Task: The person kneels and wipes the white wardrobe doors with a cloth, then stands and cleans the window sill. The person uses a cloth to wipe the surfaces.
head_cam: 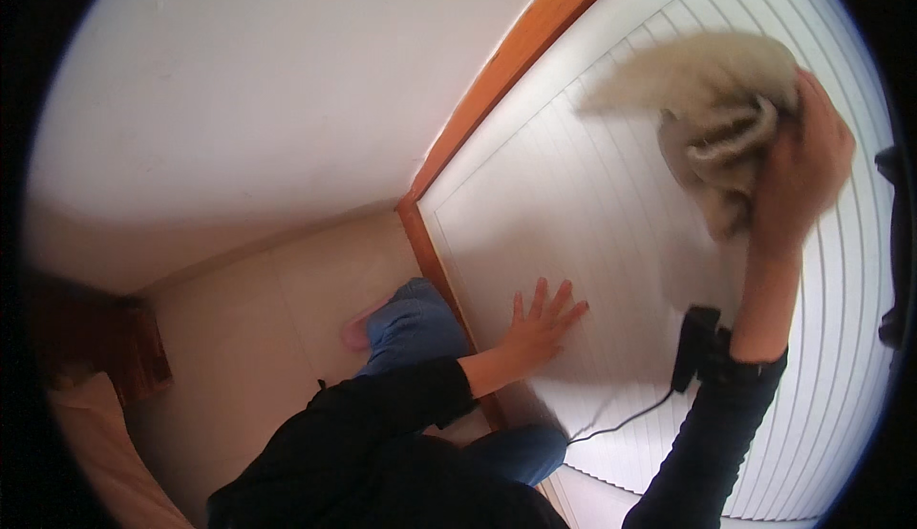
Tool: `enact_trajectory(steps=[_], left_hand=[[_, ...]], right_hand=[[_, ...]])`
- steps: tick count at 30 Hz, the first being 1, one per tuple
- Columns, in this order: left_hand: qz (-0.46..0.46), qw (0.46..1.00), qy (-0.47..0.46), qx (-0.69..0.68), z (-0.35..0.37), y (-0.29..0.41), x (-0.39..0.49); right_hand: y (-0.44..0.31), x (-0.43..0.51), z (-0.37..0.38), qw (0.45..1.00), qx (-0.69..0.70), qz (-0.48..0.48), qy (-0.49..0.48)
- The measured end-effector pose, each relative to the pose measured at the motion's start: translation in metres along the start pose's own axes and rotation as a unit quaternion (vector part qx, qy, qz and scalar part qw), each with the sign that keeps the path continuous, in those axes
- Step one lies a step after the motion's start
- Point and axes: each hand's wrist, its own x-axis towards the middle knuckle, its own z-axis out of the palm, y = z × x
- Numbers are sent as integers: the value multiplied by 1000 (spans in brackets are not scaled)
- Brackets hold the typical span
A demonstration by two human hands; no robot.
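Observation:
My right hand (806, 164) grips a bunched beige cloth (716, 71) up against a white ribbed panel (616, 242). The cloth is blurred along its upper left part, and folds hang below my fingers. Lower down, my left hand (541, 335) is spread flat on the same panel, fingers apart, with nothing in it. Grooves run across the panel, which is edged by an orange-brown wooden frame (516, 63).
A black device (695, 346) with a thin cable (623, 425) sits at my right wrist. To the left are a white wall (251, 85) and a pale floor (236, 328). Dark reddish wooden furniture (143, 357) stands at lower left, beside a pale draped thing (107, 443).

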Motion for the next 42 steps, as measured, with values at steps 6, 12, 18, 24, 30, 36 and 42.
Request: enact_trajectory(steps=[6, 12, 18, 24, 30, 36, 42], left_hand=[[-10, 999, -40, 27, 9, -13, 9], [-20, 989, -133, 68, 9, -24, 15], [3, 991, -130, -33, 22, -35, 10], [-5, 980, -176, 89, 20, -21, 5], [57, 996, -9, 65, 4, -18, -21], [18, 993, -100, 54, -4, -9, -25], [10, 978, -202, 60, -5, -6, -22]], right_hand=[[-107, -52, 86, 991, 14, -31, -129], [-186, -121, 121, 937, 153, -62, -309], [-207, -214, 83, 855, 354, -12, -379], [-158, -201, 16, 863, 355, -5, -359], [-93, -114, -7, 966, 223, -26, -129], [-70, -42, 25, 992, 112, 56, -34], [-167, -71, 89, 976, 98, 40, -192]])
